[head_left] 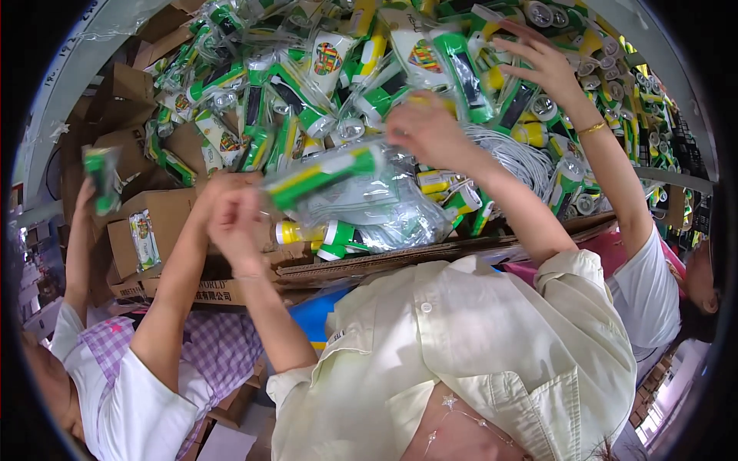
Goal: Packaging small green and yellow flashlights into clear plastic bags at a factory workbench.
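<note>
A green, yellow and white flashlight (327,178) in a clear plastic bag hangs tilted between my two hands, smeared a little by motion. My left hand (237,223) is closed on the bag at its left, lower end. My right hand (424,129) has its fingers curled together at the bag's upper right end. Below the flashlight lie clear plastic bags (369,203) in a heap. Loose yellow flashlights (296,232) and green-and-white ones lie near my left hand. Coiled white cables (511,161) are beside my right forearm.
A large pile of bagged flashlights (300,96) fills the far side. The near cardboard edge (430,257) runs before me. On my left, a co-worker's hand (86,196) holds a bagged item, their other arm close to mine. On my right, another person's hand (538,65) reaches over the pile.
</note>
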The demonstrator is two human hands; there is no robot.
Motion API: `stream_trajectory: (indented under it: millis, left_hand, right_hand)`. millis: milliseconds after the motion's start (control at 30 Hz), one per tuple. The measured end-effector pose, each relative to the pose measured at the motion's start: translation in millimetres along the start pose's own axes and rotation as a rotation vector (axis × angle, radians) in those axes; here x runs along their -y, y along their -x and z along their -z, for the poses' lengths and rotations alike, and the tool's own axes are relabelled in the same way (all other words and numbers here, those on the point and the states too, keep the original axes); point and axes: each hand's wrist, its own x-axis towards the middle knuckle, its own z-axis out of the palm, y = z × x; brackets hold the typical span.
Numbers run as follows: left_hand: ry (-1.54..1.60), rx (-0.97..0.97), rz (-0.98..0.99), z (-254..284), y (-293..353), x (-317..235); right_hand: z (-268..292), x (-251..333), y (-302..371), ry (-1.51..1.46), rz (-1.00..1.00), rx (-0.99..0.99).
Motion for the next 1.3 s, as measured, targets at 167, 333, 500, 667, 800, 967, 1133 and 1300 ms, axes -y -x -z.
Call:
stream_trajectory:
  millis: [167, 333, 500, 667, 800, 967, 1133, 1300]
  left_hand:
    - [0.057, -0.26, -0.216, 16.0, -74.5, -35.5]
    - [-0.019, -0.545, -0.356, 97.8, -170.7, -39.3]
    - [-0.275, -0.645, -0.334, 121.7, -196.1, 0.6]
    - [-0.758, 0.108, -0.327, -27.4, -95.3, 25.7]
    - [-0.866, 0.58, -0.225, -68.1, -19.1, 86.0]
    - [-1.044, 0.701, -0.246, -75.7, -21.2, 105.3]
    - [-1.026, 0.564, -0.298, -74.5, -8.2, 110.9]
    - [-1.025, 0.569, -0.368, -77.3, 3.8, 96.4]
  right_hand:
    - [-5.7, 19.4, -15.4, -0.097, -0.144, -0.22]
    - [-80.4, 33.9, 9.1, -0.053, -0.241, 0.018]
    - [-117.2, 34.1, -0.4, 0.289, -0.215, 0.132]
    - [-118.7, 25.0, -2.0, 0.333, -0.289, 0.319]
    - [-119.0, 43.1, -9.4, 0.35, -0.257, 0.245]
    - [-122.5, 44.5, -8.2, 0.419, -0.291, 0.316]
    - [-123.5, 38.7, 14.4, 0.35, -0.069, -0.017]
    - [-111.1, 34.5, 29.5, 0.169, -0.015, -0.075]
